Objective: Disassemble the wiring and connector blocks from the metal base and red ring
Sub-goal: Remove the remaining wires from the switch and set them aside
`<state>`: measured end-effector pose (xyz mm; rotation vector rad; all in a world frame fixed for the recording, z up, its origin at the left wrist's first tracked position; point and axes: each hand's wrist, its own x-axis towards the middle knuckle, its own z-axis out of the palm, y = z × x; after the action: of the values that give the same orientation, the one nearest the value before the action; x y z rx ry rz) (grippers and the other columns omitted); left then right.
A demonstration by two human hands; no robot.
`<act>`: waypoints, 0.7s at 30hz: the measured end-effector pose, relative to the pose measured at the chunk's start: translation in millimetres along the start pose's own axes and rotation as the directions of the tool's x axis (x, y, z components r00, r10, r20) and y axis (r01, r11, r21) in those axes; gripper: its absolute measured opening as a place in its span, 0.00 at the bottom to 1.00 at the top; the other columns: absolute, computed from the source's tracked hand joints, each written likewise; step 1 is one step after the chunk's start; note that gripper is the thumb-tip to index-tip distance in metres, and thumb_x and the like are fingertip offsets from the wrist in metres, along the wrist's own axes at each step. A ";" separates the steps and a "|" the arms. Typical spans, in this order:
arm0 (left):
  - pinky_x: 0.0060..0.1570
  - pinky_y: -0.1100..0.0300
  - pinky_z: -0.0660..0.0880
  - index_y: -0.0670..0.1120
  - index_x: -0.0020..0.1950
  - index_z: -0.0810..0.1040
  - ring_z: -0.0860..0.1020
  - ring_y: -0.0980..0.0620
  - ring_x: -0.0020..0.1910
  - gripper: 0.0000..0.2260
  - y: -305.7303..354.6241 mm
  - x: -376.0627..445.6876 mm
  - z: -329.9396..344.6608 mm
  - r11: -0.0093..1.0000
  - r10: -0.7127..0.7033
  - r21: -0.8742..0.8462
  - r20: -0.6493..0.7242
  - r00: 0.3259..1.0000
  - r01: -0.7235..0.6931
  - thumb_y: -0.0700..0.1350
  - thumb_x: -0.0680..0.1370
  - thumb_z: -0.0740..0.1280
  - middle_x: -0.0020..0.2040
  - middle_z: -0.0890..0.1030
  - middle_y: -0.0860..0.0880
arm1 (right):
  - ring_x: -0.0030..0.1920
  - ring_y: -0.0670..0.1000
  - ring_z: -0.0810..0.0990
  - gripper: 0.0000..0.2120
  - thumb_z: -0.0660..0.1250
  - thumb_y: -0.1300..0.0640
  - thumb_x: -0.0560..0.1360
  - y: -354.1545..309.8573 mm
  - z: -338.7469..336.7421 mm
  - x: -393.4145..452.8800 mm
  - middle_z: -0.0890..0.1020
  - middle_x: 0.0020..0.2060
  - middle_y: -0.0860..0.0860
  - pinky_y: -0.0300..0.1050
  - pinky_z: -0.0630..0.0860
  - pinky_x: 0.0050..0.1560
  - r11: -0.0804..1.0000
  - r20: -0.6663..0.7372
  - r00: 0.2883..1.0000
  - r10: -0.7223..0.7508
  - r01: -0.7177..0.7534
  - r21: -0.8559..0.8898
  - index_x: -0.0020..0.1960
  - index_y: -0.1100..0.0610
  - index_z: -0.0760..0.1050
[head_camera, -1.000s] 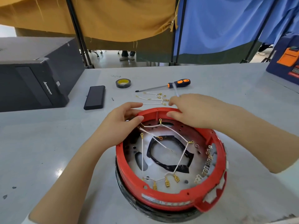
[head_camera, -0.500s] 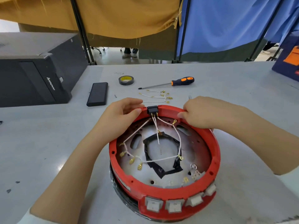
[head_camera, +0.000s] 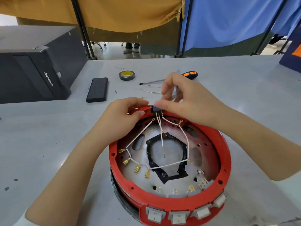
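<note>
The red ring point(head_camera: 169, 199) sits on the metal base point(head_camera: 172, 154), which has a black tape outline. A black connector block point(head_camera: 156, 110) is set in the ring's far rim. White wires point(head_camera: 167, 164) with gold terminals run from the block across the base. My left hand point(head_camera: 121, 118) grips the far-left rim beside the block. My right hand point(head_camera: 185, 101) is over the block with the thumb tip touching its top. A thin grey tool point(head_camera: 175, 92), blurred, is held between its fingers. White rocker switches point(head_camera: 178, 216) line the near rim.
On the grey table behind the ring lie loose white wires point(head_camera: 150, 91), an orange-handled screwdriver point(head_camera: 189, 75), a tape roll point(head_camera: 127, 75) and a black slab point(head_camera: 97, 89). A black computer case point(head_camera: 35, 74) stands at the left. Curtains hang beyond the far edge.
The ring was turned, bringing the black block to the far rim and the switches to the near side. My right hand then left the rim and came onto the block.
</note>
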<state>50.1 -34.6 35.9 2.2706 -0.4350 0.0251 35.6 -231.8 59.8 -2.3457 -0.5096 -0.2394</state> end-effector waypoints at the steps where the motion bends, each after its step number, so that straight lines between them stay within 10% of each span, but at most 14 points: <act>1: 0.54 0.68 0.71 0.55 0.59 0.79 0.77 0.64 0.51 0.13 1.0 -0.8 -0.3 1.000 -0.004 0.015 -0.001 1.000 0.004 0.42 0.77 0.65 0.52 0.81 0.60 | 0.34 0.41 0.78 0.09 0.67 0.45 0.75 0.7 3.3 0.0 0.83 0.34 0.48 0.32 0.72 0.38 0.989 0.001 1.000 -0.007 0.007 0.146 0.43 0.49 0.70; 7: 0.40 0.83 0.65 0.58 0.58 0.78 0.75 0.68 0.45 0.13 3.7 -2.8 0.7 0.993 0.007 0.121 -0.011 1.000 -0.006 0.44 0.78 0.63 0.45 0.77 0.65 | 0.21 0.54 0.72 0.27 0.48 0.41 0.81 12.2 11.4 3.9 0.76 0.23 0.57 0.41 0.68 0.24 0.776 -0.093 0.987 0.133 -0.046 0.629 0.45 0.57 0.78; 21: 0.47 0.83 0.61 0.56 0.59 0.78 0.71 0.68 0.51 0.11 8.9 12.1 13.6 0.970 0.132 0.201 0.030 0.991 -0.136 0.48 0.78 0.62 0.47 0.77 0.66 | 0.16 0.50 0.63 0.14 0.64 0.53 0.79 22.5 13.7 8.4 0.73 0.19 0.53 0.37 0.61 0.19 0.839 -0.027 0.990 0.135 -0.100 0.535 0.37 0.57 0.68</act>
<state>57.0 -53.7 35.1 2.4388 -0.6189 0.1254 53.1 -235.0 38.7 -1.8065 -0.3419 -0.0955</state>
